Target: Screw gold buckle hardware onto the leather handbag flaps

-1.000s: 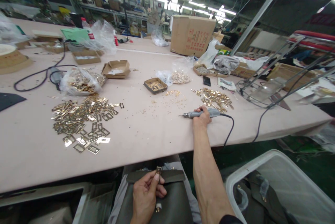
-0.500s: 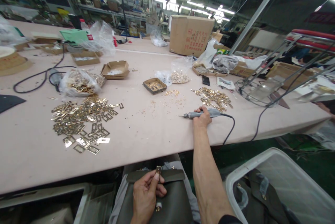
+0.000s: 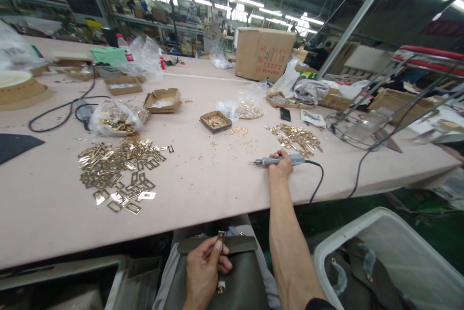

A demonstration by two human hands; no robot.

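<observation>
My right hand [image 3: 281, 165] is closed around a grey electric screwdriver [image 3: 297, 159], which lies along the tabletop with its bit pointing left and its cord trailing off to the right. Down at my lap, my left hand [image 3: 207, 266] pinches a small gold metal plate [image 3: 221, 236] between thumb and fingers, over a dark olive bag [image 3: 242, 276]. A small gold clasp [image 3: 221, 287] shows on the bag's front, just below my fingers. Beyond the screwdriver lies a heap of gold metal pieces [image 3: 295, 137].
Gold rectangular frames [image 3: 119, 170] are heaped on the left of the table [image 3: 203, 194]. A small box of screws [image 3: 215, 120] sits mid-table, near a phone [image 3: 285, 114] and a large carton [image 3: 265, 54]. At lower right stands a white bin [image 3: 389, 218] holding more bags.
The view has shifted slightly, so the table things sit a little further right and lower. Both hands keep the same hold and have barely moved.
</observation>
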